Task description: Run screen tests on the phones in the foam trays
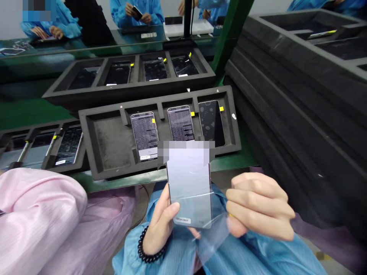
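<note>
My left hand is closed round the lower left side of a smartphone, its thumb over the front edge. A pale, glossy screen faces me, with a small white label near the bottom. To the right, my right hand pinches a clear protective film by a corner with a bit of yellow at the fingers. The film stretches from those fingers across the phone's lower part and hangs below it. Behind the phone, a black foam tray carries several phones, two with lit text screens and one dark.
A second foam tray of phones lies farther back, and another at the left. Stacked black trays rise on the right beside a green post. A pink sleeve is close on my left. People in blue work across the bench.
</note>
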### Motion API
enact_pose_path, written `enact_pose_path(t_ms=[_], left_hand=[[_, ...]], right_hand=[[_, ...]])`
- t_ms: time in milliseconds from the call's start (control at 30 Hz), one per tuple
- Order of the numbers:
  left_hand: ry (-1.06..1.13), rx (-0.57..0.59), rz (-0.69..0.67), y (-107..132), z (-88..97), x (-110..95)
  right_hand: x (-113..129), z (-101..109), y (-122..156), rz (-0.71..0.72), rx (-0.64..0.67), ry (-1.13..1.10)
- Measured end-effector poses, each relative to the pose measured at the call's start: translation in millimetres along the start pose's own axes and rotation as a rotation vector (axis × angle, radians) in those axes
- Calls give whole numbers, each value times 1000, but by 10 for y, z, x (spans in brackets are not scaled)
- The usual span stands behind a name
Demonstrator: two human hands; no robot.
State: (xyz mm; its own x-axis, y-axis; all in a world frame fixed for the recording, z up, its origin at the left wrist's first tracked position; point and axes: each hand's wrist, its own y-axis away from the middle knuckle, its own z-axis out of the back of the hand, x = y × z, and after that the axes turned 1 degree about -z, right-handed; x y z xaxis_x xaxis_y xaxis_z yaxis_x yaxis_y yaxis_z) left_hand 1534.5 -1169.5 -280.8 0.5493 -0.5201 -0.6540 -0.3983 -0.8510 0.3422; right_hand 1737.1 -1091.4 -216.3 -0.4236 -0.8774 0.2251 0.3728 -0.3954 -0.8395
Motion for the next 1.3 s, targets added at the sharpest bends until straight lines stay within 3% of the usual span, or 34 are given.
enact_pose_path(t_ms=[233, 467, 633, 833, 1000, 1100, 1300], left_hand=[[-71, -150, 17, -14, -83, -130], [-21, -87, -23, -29, -1, -38], [-78, -184, -47, -10, 14, -18], [-163, -193, -33, -95, 24, -45], [-214, -76, 55, -199, -7, -5], [-208, -37, 65, -203, -23, 2], [8, 76, 192, -183, 60, -58]], right_hand=[[-4, -5, -93, 8, 25, -5], [-6, -38, -104, 6, -3, -23], [7, -39, -105, 0, -23, -36], [-34, -56, -53, 2, 44, -47], [-277, -317, -109, -118, 44, -8], [-427, -449, -105, -275, 48, -79], [-543, -528, 29, -589, 122, -749]])
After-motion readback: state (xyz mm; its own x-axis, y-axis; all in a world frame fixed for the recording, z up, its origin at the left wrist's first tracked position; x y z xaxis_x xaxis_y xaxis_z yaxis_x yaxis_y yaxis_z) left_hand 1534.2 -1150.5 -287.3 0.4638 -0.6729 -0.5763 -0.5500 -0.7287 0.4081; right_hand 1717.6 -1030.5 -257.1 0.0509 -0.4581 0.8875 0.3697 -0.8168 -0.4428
